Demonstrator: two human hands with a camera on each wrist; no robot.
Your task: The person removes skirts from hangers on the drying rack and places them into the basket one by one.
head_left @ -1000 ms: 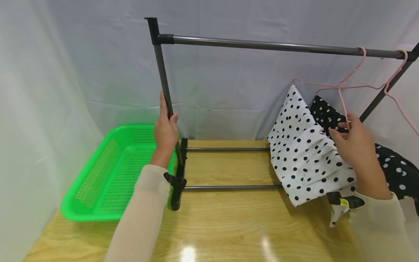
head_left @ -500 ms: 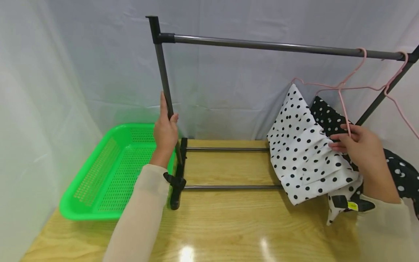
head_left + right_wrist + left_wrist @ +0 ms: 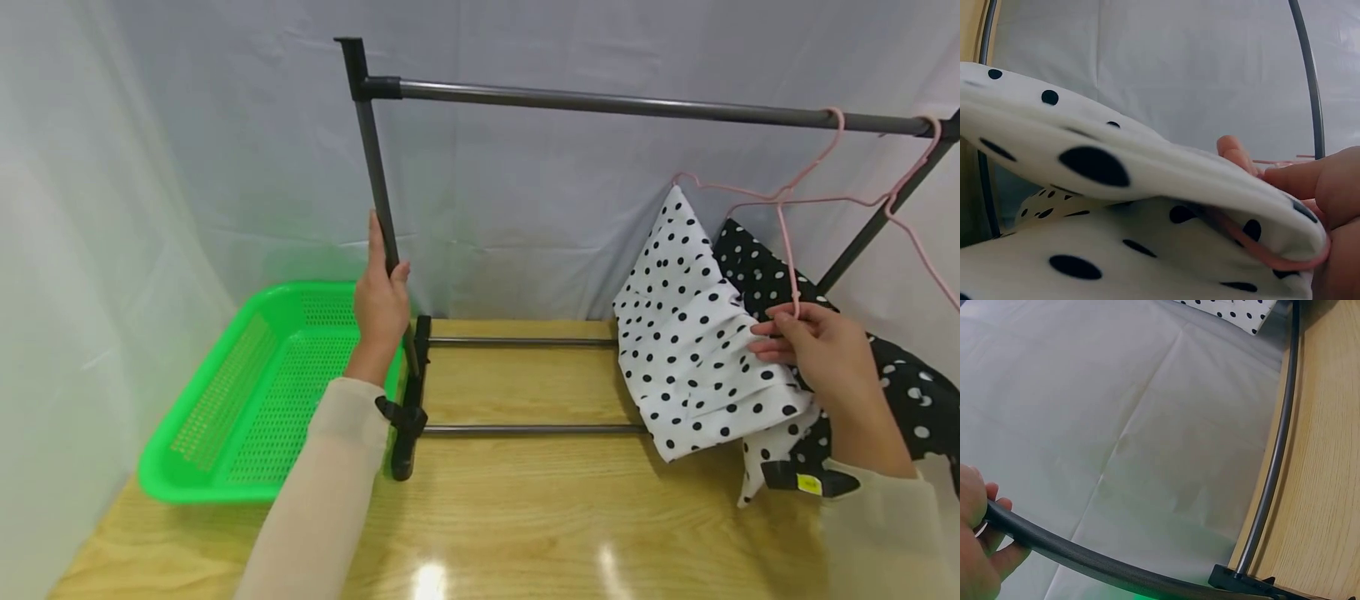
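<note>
Fingers (image 3: 772,329) of the right hand (image 3: 821,354) pinch the white polka-dot garment (image 3: 701,342) together with the lower bar of the pink hanger (image 3: 783,208), low on the right over the wooden table (image 3: 525,508). A black polka-dot garment (image 3: 900,392) lies just behind that hand. On the other side, the left hand (image 3: 380,304) curls round the rack's upright post (image 3: 375,167), its sleeve crossing in front of the rack's black foot (image 3: 405,433). Just beside it sits the green basket (image 3: 247,408). Higher and farther back, the top rail (image 3: 637,107) carries the hanger's hook and a second pink hanger (image 3: 918,212), against a white cloth backdrop (image 3: 187,150)
</note>
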